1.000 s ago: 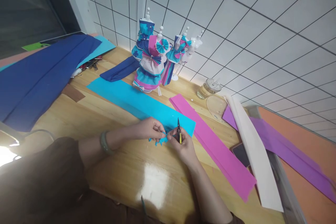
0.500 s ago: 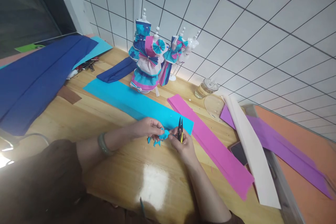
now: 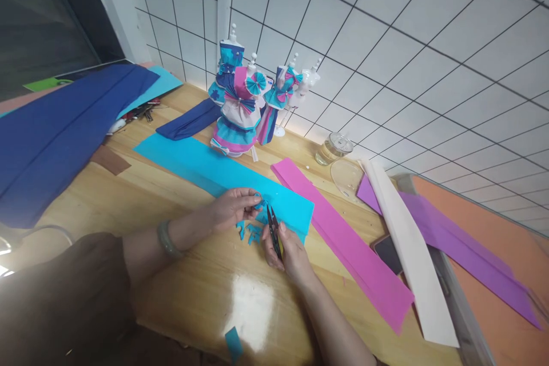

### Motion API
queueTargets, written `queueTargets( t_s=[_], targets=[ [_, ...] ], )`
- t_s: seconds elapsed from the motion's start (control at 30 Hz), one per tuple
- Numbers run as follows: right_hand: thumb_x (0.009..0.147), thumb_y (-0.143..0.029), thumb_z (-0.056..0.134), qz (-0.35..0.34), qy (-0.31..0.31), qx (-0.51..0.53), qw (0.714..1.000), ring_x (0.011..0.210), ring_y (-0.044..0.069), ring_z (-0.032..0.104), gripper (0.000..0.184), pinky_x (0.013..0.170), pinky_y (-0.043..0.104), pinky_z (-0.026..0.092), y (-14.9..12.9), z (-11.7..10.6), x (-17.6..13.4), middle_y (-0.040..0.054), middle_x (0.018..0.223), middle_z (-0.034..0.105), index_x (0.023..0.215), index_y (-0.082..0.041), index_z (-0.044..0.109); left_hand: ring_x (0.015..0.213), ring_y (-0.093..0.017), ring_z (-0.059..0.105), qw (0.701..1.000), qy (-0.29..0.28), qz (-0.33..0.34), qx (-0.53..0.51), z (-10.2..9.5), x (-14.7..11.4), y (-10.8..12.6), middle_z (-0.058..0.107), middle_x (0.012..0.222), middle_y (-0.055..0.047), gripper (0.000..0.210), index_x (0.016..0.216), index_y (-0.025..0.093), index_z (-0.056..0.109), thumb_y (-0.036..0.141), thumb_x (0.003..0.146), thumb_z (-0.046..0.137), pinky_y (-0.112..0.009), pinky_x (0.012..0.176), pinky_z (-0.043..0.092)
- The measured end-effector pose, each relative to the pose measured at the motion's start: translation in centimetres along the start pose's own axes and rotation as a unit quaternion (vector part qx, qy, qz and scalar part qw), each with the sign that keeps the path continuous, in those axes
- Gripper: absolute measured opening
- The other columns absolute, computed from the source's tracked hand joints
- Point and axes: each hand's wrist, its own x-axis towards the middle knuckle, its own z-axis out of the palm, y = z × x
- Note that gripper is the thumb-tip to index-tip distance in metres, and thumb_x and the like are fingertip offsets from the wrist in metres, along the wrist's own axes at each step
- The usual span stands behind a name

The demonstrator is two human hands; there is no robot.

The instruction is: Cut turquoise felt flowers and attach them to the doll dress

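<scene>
My left hand [image 3: 238,207], with a bracelet at the wrist, pinches a small cut piece of blue crepe paper [image 3: 258,204]. My right hand [image 3: 288,253] is closed around a pair of black and yellow thread snips [image 3: 273,229], their points directed up at that piece. Below the left fingers, several blue scraps [image 3: 253,234] lie on the wooden table [image 3: 189,286]. A long blue paper strip [image 3: 193,163] stretches behind both hands. Near the front edge rests another small blue piece [image 3: 234,344].
Small dress forms in paper dresses [image 3: 237,120] stand at the back. A pink strip [image 3: 343,246], a cream strip [image 3: 407,246] and a purple strip [image 3: 454,246] lie to the right, near a glass jar [image 3: 333,148]. Dark blue paper [image 3: 68,131] covers the left side.
The snips have turned from upright in my right hand to pointing at the paper piece. My right hand has moved slightly left and down. More of the front blue piece shows.
</scene>
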Motion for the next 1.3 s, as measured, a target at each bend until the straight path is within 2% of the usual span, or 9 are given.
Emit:
queueTargets(
  t_s=[0.13,0.23,0.33,0.5,0.67,0.8,1.07,1.2,1.3],
  targets=[
    [0.084,-0.057,0.029,0.005,0.015,-0.026,1.0,0.03,0.006,0.023,0.047,0.035,0.021,0.024,0.3,0.0,0.1,-0.0078,0.038,0.034,0.077,-0.017,0.052,0.059,-0.007,0.053,1.0,0.006,0.014,0.019,0.5,-0.2,0.0,0.059,0.064,0.0,0.02,0.074,0.012,0.058,0.023,0.062,0.071,-0.019,0.056,0.039],
    [0.085,-0.056,0.029,-0.007,0.02,-0.028,0.999,0.031,0.007,0.024,0.045,0.036,0.022,0.024,0.2,0.2,0.1,-0.0072,0.04,0.036,0.077,-0.018,0.051,0.054,-0.006,0.051,0.996,0.025,0.04,0.072,0.8,-0.3,-0.4,0.057,0.062,0.002,0.023,0.074,0.013,0.057,0.028,0.063,0.071,-0.02,0.055,0.039],
    [0.086,-0.054,0.028,-0.022,0.036,-0.03,0.999,0.033,0.008,0.027,0.044,0.038,0.023,0.026,0.1,0.6,0.1,-0.006,0.042,0.039,0.077,-0.019,0.051,0.054,-0.007,0.05,0.988,0.017,0.068,0.141,1.2,-0.7,-0.9,0.056,0.063,0.003,0.025,0.076,0.013,0.056,0.032,0.065,0.068,-0.021,0.056,0.04],
    [0.088,-0.055,0.019,-0.026,0.054,-0.082,0.995,0.038,0.011,0.037,0.058,0.046,0.026,0.031,-0.2,1.1,0.0,-0.0018,0.038,0.039,0.052,-0.019,0.048,0.058,-0.008,0.052,0.969,0.012,0.099,0.226,2.4,-1.8,-1.3,0.056,0.061,0.002,0.022,0.075,0.013,0.055,0.034,0.072,0.061,-0.02,0.056,0.039],
    [0.086,-0.059,0.015,-0.024,0.072,-0.107,0.991,0.04,0.012,0.041,0.065,0.049,0.027,0.033,0.1,1.1,0.1,0.0,0.038,0.041,0.046,-0.019,0.047,0.053,-0.01,0.054,0.973,-0.004,0.093,0.209,3.3,-2.3,-1.4,0.057,0.056,0.002,0.02,0.073,0.015,0.051,0.034,0.074,0.057,-0.021,0.052,0.039],
    [0.088,-0.055,0.014,-0.036,0.075,-0.093,0.992,0.04,0.012,0.04,0.065,0.048,0.027,0.032,0.6,1.2,0.2,0.0004,0.037,0.039,0.043,-0.02,0.046,0.049,-0.01,0.052,0.975,0.007,0.089,0.204,3.1,-2.1,-1.8,0.057,0.053,0.002,0.021,0.072,0.015,0.052,0.035,0.074,0.057,-0.02,0.048,0.036],
    [0.089,-0.053,0.013,-0.054,0.101,-0.084,0.99,0.039,0.012,0.039,0.065,0.049,0.027,0.032,1.1,1.7,0.4,0.0005,0.036,0.039,0.042,-0.02,0.043,0.047,-0.008,0.049,0.98,0.024,0.104,0.167,2.9,-1.9,-2.8,0.055,0.05,0.003,0.02,0.069,0.014,0.051,0.032,0.074,0.058,-0.021,0.052,0.036],
    [0.089,-0.052,0.013,-0.054,0.1,-0.068,0.991,0.035,0.011,0.033,0.064,0.044,0.027,0.027,1.0,2.0,0.5,-0.0006,0.034,0.036,0.043,-0.02,0.042,0.043,-0.009,0.05,0.987,0.009,0.086,0.138,3.0,-2.1,-3.1,0.054,0.049,0.004,0.021,0.071,0.015,0.049,0.035,0.076,0.055,-0.021,0.047,0.037],
    [0.089,-0.053,0.013,-0.056,0.104,-0.074,0.99,0.035,0.011,0.034,0.064,0.045,0.027,0.029,0.9,2.2,0.5,-0.0009,0.033,0.035,0.041,-0.021,0.041,0.042,-0.009,0.05,0.989,0.009,0.077,0.125,2.9,-2.0,-3.3,0.054,0.05,0.003,0.022,0.072,0.015,0.049,0.036,0.075,0.056,-0.021,0.046,0.039]
  ],
)
